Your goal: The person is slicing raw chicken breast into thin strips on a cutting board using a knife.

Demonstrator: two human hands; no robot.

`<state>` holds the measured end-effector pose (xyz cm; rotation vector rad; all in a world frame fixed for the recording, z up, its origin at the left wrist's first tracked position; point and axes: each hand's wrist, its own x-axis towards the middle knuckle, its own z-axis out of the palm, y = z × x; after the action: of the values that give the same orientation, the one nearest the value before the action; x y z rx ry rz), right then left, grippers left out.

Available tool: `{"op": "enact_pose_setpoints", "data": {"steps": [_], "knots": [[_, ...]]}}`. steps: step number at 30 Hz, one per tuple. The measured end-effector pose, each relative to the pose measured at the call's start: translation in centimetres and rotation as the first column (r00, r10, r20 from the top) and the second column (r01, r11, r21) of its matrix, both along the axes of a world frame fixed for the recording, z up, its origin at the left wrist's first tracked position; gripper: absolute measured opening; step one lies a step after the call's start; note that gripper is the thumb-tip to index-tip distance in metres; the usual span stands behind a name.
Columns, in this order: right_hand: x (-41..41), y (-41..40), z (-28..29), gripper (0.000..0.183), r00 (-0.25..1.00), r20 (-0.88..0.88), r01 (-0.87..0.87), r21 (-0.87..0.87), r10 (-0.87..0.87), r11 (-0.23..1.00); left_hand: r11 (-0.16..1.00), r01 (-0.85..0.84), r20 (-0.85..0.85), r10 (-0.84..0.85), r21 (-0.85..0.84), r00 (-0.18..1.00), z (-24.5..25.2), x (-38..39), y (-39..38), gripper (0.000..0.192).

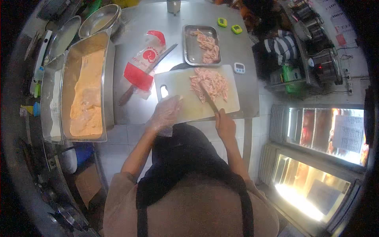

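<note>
My right hand (pixel 226 126) grips a knife (pixel 210 101), its blade angled into a pile of chopped raw meat (pixel 214 84), which looks like chicken. The pile lies on the right part of a pale cutting board (pixel 183 84). In a clear plastic glove, my left hand (pixel 167 113) is at the board's near left corner, below its handle slot; whether its fingers hold anything is unclear. Just beyond the board, a metal tray (pixel 191 53) contains more raw meat pieces (pixel 209 47). Left of the board, a red-and-white plastic bag (pixel 145 59) partly covers a long blade with a brown handle (pixel 127 95).
Deep metal pans hold orange powder (pixel 88 97) and white powder (pixel 55 106) at left, with metal bowls (pixel 99 22) behind. Two green timers (pixel 222 22) and a white timer (pixel 239 68) lie on the steel table (pixel 130 35). Lit glass-door refrigerators (pixel 314 183) stand at right.
</note>
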<state>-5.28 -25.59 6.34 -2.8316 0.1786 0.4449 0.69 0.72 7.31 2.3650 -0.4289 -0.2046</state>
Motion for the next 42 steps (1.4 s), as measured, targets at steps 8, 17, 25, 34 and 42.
{"op": "enact_pose_setpoints", "data": {"steps": [8, 17, 25, 34, 42], "knots": [[-0.5, 0.5, 0.7, 0.021, 0.941, 0.316, 0.115, 0.046, -0.124, 0.992, 0.974, 0.113, -0.066, -0.102, 0.197, 0.993, -2.4, 1.4, -2.3, 0.028], [-1.0, 2.3, -4.4, 0.029, 0.995, 0.005, -0.098, 0.035, 0.098, 0.995, 0.88, 0.025, 0.072, -0.067, 0.474, 0.995, -5.2, -0.6, -2.1, 0.022], [-0.7, 1.8, -4.2, 0.025, 0.984, 0.098, -0.156, 0.054, 0.15, 0.986, 0.886, 0.012, 0.011, -0.019, 0.464, 1.0, -6.6, -1.4, -0.3, 0.03], [3.6, 0.7, -3.8, 0.025, 0.999, 0.008, -0.033, -0.001, 0.033, 0.999, 0.971, -0.096, -0.165, 0.134, 0.219, 0.977, -2.9, 2.8, 1.2, 0.047], [0.0, -1.6, -0.6, 0.032, 0.967, 0.221, 0.06, 0.272, -0.123, 0.961, 0.985, -0.054, 0.353, -0.009, 0.167, 0.935, -1.8, 18.4, -3.6, 0.022]]}}
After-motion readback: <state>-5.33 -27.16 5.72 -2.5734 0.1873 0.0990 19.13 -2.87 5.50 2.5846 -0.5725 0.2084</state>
